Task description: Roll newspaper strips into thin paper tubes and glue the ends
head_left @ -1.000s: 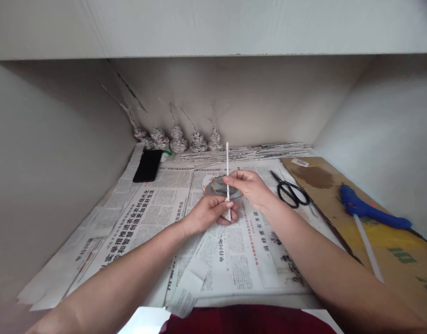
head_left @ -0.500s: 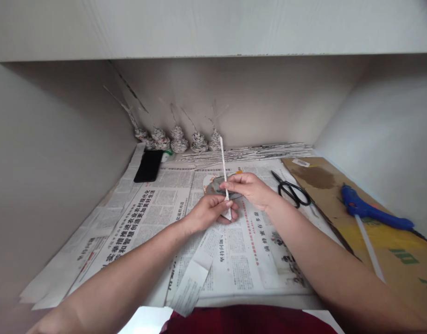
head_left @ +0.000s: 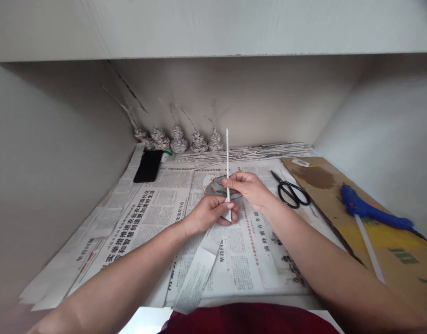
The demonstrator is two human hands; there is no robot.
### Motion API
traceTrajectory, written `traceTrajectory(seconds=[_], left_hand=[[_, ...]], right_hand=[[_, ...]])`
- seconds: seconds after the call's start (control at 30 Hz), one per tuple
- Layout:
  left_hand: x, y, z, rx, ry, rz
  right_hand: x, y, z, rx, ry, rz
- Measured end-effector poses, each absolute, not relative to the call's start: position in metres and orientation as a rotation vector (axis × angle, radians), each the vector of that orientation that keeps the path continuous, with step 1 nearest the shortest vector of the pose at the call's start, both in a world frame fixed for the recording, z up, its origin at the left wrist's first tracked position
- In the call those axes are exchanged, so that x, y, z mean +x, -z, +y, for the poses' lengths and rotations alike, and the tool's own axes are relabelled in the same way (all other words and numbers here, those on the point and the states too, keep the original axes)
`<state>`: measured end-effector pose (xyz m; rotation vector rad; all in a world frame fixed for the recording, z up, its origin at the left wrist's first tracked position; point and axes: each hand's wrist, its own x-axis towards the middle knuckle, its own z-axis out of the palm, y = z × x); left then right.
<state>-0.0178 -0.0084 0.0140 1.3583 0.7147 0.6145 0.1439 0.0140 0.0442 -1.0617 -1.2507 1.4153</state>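
A thin white rolled paper stick point(head_left: 227, 153) stands nearly upright between my two hands. My right hand point(head_left: 246, 186) pinches it partway up between thumb and fingers. Lower down, my left hand point(head_left: 213, 211) is closed on the paper at its bottom end, thumb on top. From below my left hand a flat strip of printed newspaper point(head_left: 198, 273) hangs toward my body; it seems to run into the rolled stick, but my fingers hide the join. Behind the hands lies a grey cloth-like item point(head_left: 216, 185), partly covered.
Newspaper point(head_left: 157, 208) covers the surface. At the back are several woven paper gourds point(head_left: 179, 144) and a bundle of paper sticks point(head_left: 255, 151). A black phone point(head_left: 148, 166) lies left. Right are black scissors point(head_left: 292, 192), cardboard point(head_left: 321, 204) and a blue glue gun point(head_left: 373, 211).
The paper stick has turned from a slight leftward lean to nearly upright, its tip moving right and a little higher. The hanging strip has swung slightly right and up. Both hands keep their grip.
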Motion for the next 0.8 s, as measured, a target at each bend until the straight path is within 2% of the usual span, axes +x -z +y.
traceTrajectory(seconds=[0.13,0.63,0.8], left_hand=[[-0.0185,-0.0138,-0.0078,1.345,-0.619,0.710],[-0.0176,-0.0126,-0.0102,1.377,-0.598,0.700],[-0.0178,-0.0118,-0.0090,1.376,-0.605,0.704]], right_hand=[[0.1463,-0.0452,0.0139,-1.015,-1.562,-1.401],[0.1480,-0.0467,0.0149,-1.021,-1.443,-1.254],[0.1483,-0.0476,0.0139,-0.988,-1.597,-1.376]])
